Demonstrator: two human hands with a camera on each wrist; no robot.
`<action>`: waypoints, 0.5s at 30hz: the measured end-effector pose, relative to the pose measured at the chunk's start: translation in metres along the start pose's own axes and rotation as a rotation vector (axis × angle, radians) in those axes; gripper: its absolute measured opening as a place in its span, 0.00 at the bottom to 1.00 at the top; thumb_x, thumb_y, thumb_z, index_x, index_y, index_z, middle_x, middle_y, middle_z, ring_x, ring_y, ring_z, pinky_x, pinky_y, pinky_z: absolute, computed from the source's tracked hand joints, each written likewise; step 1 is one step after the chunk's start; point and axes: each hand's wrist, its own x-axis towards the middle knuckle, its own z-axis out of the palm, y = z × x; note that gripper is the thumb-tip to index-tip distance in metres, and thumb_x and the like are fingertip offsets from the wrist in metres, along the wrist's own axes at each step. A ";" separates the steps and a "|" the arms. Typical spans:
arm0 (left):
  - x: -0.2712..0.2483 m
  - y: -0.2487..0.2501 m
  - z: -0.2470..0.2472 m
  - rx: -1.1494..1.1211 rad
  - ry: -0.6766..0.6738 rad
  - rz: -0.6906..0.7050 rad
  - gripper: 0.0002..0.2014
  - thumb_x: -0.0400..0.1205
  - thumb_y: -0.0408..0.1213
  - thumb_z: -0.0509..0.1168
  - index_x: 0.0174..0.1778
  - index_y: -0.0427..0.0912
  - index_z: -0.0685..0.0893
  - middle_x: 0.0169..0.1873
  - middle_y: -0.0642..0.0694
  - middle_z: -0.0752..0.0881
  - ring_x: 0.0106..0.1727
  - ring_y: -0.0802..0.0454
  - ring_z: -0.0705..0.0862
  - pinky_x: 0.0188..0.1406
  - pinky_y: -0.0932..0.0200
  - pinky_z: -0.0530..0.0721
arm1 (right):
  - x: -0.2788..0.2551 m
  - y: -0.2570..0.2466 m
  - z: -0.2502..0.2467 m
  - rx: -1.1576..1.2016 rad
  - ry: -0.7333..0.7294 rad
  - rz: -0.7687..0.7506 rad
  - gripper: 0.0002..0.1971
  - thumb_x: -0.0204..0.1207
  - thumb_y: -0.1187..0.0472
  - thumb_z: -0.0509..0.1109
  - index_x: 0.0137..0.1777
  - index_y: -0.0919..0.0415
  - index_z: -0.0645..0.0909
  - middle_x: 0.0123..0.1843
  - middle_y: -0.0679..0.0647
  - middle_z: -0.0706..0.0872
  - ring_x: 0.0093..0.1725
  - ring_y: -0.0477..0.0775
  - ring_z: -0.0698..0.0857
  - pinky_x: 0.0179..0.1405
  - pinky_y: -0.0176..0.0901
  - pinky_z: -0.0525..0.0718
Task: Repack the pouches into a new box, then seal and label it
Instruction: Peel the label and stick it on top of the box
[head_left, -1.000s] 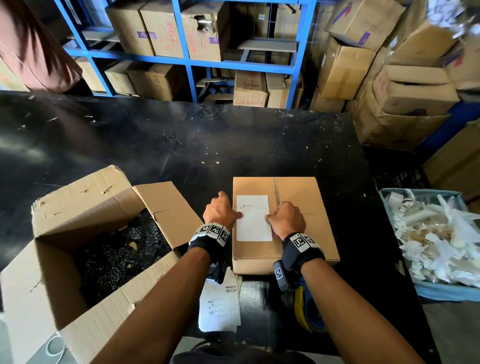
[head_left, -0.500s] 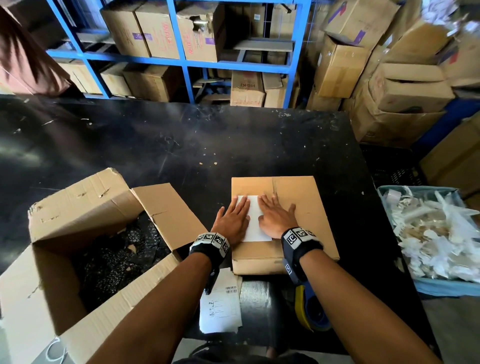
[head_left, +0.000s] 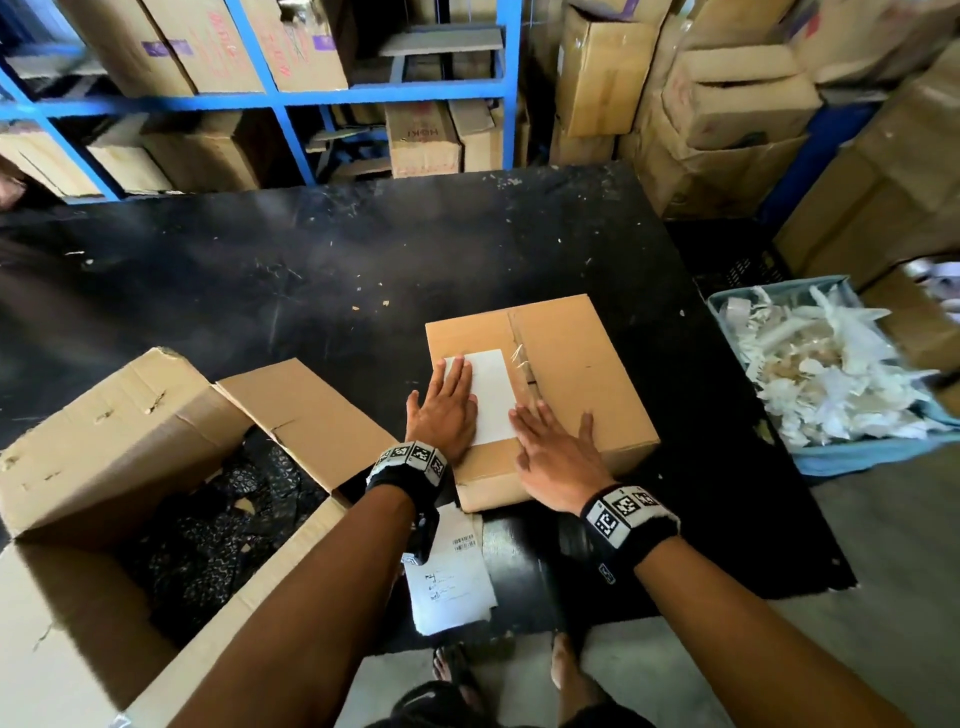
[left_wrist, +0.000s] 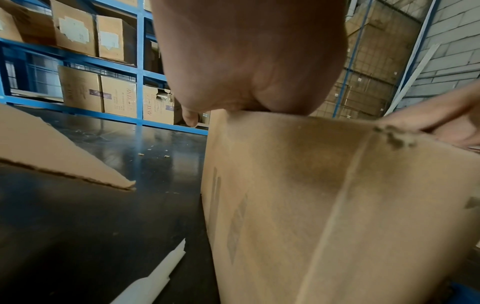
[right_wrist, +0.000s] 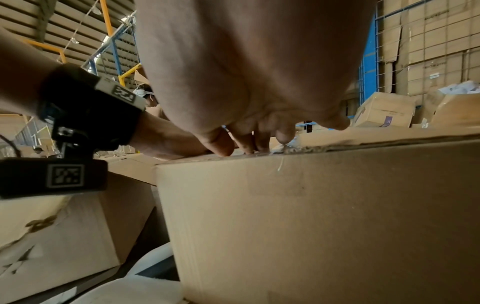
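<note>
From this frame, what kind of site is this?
Likely a warehouse packing station: blue shelving stacked with cartons, more cartons piled at right, and a taped box with a white label on a black worktable.

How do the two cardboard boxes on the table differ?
The small box is closed, taped along its seam and carries a white label; both hands lie flat on it. The big box stands open, flaps spread, dark pouches inside, no hand on it. Both are plain brown cardboard.
</note>
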 end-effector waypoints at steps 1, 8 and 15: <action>-0.001 0.000 0.000 -0.004 -0.002 0.003 0.29 0.91 0.49 0.39 0.88 0.49 0.44 0.88 0.55 0.42 0.88 0.49 0.40 0.82 0.28 0.54 | -0.006 -0.001 0.002 0.000 -0.001 -0.003 0.34 0.89 0.49 0.47 0.91 0.53 0.39 0.92 0.46 0.39 0.91 0.51 0.37 0.81 0.84 0.36; -0.001 0.009 -0.002 -0.007 -0.020 -0.043 0.30 0.91 0.53 0.38 0.88 0.47 0.42 0.88 0.52 0.41 0.88 0.48 0.39 0.82 0.26 0.48 | -0.029 0.014 0.006 0.048 0.107 -0.119 0.30 0.90 0.44 0.53 0.90 0.50 0.54 0.93 0.47 0.45 0.92 0.56 0.42 0.80 0.86 0.40; -0.023 0.032 0.005 0.003 -0.054 -0.093 0.32 0.90 0.54 0.38 0.88 0.44 0.41 0.87 0.50 0.37 0.88 0.50 0.37 0.81 0.24 0.49 | -0.016 0.037 0.016 -0.037 0.069 -0.168 0.34 0.89 0.37 0.48 0.90 0.41 0.39 0.92 0.41 0.38 0.91 0.56 0.39 0.78 0.87 0.38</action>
